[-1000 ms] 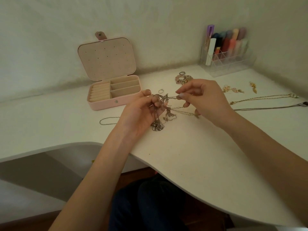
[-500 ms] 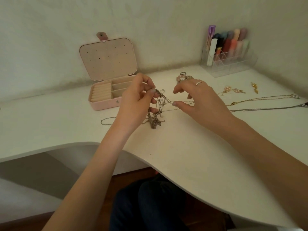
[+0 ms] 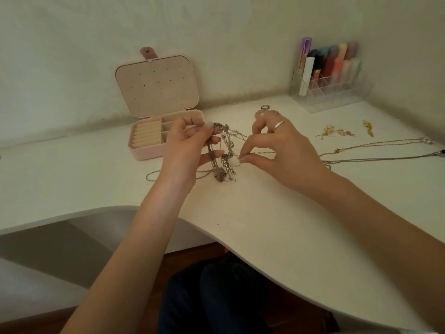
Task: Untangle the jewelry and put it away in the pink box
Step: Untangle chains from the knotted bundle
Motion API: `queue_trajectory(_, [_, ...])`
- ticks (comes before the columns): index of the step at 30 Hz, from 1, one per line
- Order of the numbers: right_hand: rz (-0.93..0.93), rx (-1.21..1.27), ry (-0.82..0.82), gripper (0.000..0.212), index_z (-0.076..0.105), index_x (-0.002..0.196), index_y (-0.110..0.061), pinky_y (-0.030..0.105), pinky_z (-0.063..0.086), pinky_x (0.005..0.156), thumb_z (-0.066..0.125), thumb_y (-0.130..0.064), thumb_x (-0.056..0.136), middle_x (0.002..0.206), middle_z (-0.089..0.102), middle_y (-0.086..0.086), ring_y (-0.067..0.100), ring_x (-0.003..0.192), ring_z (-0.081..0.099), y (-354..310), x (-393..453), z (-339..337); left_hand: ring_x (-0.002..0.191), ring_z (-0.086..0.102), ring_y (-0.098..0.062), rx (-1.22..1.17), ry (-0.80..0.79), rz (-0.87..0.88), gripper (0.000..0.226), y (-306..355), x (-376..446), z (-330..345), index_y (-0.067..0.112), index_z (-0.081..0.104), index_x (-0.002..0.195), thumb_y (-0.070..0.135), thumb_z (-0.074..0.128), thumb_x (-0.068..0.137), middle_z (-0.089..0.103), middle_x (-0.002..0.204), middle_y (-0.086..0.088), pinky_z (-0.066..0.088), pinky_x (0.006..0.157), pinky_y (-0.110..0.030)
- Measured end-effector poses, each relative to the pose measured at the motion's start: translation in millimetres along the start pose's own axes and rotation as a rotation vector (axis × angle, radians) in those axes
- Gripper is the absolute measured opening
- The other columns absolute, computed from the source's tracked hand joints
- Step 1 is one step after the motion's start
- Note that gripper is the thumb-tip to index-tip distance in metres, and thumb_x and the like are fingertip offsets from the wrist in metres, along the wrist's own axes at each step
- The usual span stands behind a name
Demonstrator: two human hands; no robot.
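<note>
Pinching tangled chains (image 3: 222, 155) aloft in left hand (image 3: 185, 150). Gripped one thin strand between right hand (image 3: 281, 153) thumb and forefinger. Left pink box (image 3: 154, 141) open behind.

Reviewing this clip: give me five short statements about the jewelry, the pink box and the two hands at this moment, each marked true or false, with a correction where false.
1. The pink box has its lid open. True.
2. The left hand holds up a tangled clump of chains. True.
3. The right hand lies flat and empty on the desk. False: its thumb and forefinger pinch a thin strand coming from the clump.
4. A necklace already lies in the box. False: the visible compartments look empty.
5. Two long chains lie stretched out on the desk to the right of the hands. True.
</note>
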State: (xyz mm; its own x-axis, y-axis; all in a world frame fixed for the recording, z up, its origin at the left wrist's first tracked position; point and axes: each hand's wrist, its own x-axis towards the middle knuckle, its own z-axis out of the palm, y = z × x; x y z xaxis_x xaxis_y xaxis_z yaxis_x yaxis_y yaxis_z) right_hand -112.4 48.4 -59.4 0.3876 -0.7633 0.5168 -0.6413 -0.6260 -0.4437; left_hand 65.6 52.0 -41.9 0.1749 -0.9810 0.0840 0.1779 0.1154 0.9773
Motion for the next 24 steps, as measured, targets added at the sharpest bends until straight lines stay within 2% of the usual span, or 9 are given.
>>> queue_trajectory(2, [0.030, 0.187, -0.054, 0.009, 0.067, 0.076, -0.030, 0.021, 0.040, 0.084, 0.074, -0.026, 0.081, 0.098, 0.045, -0.015, 0.008, 0.108, 0.045, -0.3, 1.4, -1.8, 0.059, 0.056, -0.010, 0.017, 0.023, 0.016, 0.018, 1.8, 2.2, -3.3, 0.017, 0.046, 0.086, 0.004, 0.056, 0.094, 0.063, 0.079, -0.005, 0.050, 0.050, -0.024])
queue_trajectory(4, [0.099, 0.334, -0.106, 0.013, 0.066, 0.074, -0.026, 0.007, 0.034, 0.077, 0.073, -0.019, 0.083, 0.103, 0.056, -0.011, -0.001, 0.099, 0.049, -2.8, 1.3, -7.4, 0.057, 0.056, -0.008, -0.004, 0.047, 0.015, 0.020, 3.4, 4.9, -7.4, 0.018, 0.045, 0.084, 0.003, 0.054, 0.094, 0.063, 0.076, -0.003, 0.054, 0.053, -0.025])
queue_trajectory(7, [0.135, 0.415, -0.150, 0.010, 0.064, 0.077, -0.016, 0.014, 0.036, 0.070, 0.068, -0.014, 0.086, 0.091, 0.067, -0.005, 0.010, 0.086, 0.058, -3.7, 1.7, -14.3, 0.056, 0.055, -0.008, -0.087, 0.055, -0.013, 0.021, 5.4, 7.1, -10.3, 0.017, 0.044, 0.084, 0.001, 0.053, 0.094, 0.061, 0.070, -0.002, 0.055, 0.055, -0.024])
queue_trajectory(10, [0.127, 0.409, -0.241, 0.010, 0.064, 0.080, -0.010, 0.016, 0.039, 0.078, 0.068, -0.015, 0.087, 0.084, 0.067, -0.003, 0.011, 0.080, 0.059, -3.8, 2.9, -17.0, 0.057, 0.054, -0.010, -0.209, 0.065, -0.045, 0.023, 6.6, 8.1, -10.3, 0.016, 0.041, 0.083, -0.002, 0.052, 0.094, 0.061, 0.062, -0.001, 0.054, 0.053, -0.023])
queue_trajectory(12, [0.136, 0.389, -0.243, 0.011, 0.064, 0.078, -0.011, 0.017, 0.041, 0.086, 0.068, -0.016, 0.087, 0.081, 0.066, -0.008, 0.007, 0.077, 0.058, -1.1, 2.7, -18.5, 0.055, 0.054, -0.009, -0.200, 0.075, -0.032, 0.024, 8.3, 8.6, -11.3, 0.016, 0.041, 0.082, -0.002, 0.052, 0.094, 0.060, 0.057, 0.002, 0.052, 0.051, -0.022])
queue_trajectory(15, [0.174, 0.280, -0.165, 0.015, 0.062, 0.073, -0.020, 0.028, 0.045, 0.089, 0.068, -0.019, 0.086, 0.073, 0.064, -0.020, 0.004, 0.072, 0.057, 6.8, 1.5, -19.5, 0.051, 0.053, -0.007, -0.071, 0.060, 0.007, 0.024, 10.7, 7.5, -9.8, 0.017, 0.042, 0.081, -0.001, 0.052, 0.094, 0.057, 0.059, 0.003, 0.049, 0.047, -0.021])
queue_trajectory(17, [0.206, 0.229, -0.164, 0.017, 0.060, 0.070, -0.024, 0.035, 0.048, 0.082, 0.068, -0.023, 0.086, 0.067, 0.061, -0.015, 0.010, 0.066, 0.055, 10.0, 0.3, -17.4, 0.048, 0.051, -0.009, -0.066, 0.035, -0.008, 0.024, 12.1, 6.8, -7.1, 0.017, 0.042, 0.081, 0.001, 0.053, 0.094, 0.054, 0.060, 0.001, 0.046, 0.045, -0.021])
queue_trajectory(20, [0.190, 0.252, -0.252, 0.015, 0.061, 0.073, -0.021, 0.029, 0.041, 0.065, 0.068, -0.022, 0.086, 0.051, 0.045, -0.008, 0.013, 0.055, 0.041, 6.6, -0.9, -16.5, 0.047, 0.050, -0.007, -0.125, 0.071, -0.008, 0.026, 14.8, 8.7, -5.7, 0.017, 0.041, 0.080, -0.001, 0.052, 0.094, 0.052, 0.063, -0.001, 0.041, 0.040, -0.019])
queue_trajectory(24, [0.174, 0.243, -0.210, 0.013, 0.063, 0.074, -0.021, 0.026, 0.038, 0.066, 0.068, -0.022, 0.086, 0.061, 0.048, -0.010, 0.006, 0.058, 0.039, 4.0, 0.9, -20.4, 0.047, 0.050, -0.004, -0.012, 0.161, 0.114, 0.028, 12.9, 6.6, -4.5, 0.018, 0.037, 0.080, -0.002, 0.050, 0.094, 0.052, 0.064, 0.000, 0.039, 0.037, -0.018])
